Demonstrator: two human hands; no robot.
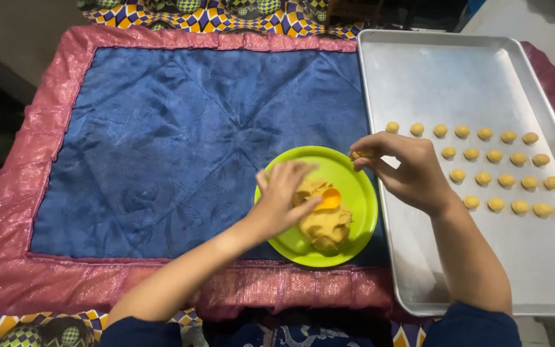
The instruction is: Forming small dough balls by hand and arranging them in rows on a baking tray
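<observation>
- Done so far, judging by the tray: small dough balls [494, 156] stand in four neat rows on the right part of the metal tray [419, 77]; most of the tray is bare.
- Left to do: a sizeable lump of dough [326, 225] sits on the green plate [361, 212], on the blue quilted cloth [181, 128].
- The left hand [282, 199] rests on the lump, its fingers [309, 207] narrowed beside a small orange scoop [329, 198]; I cannot tell whether they grip it.
- The right hand [406, 170] hovers over the tray's left edge, fingers pinched on a small dough piece [361, 154], just beyond the plate's rim.
</observation>
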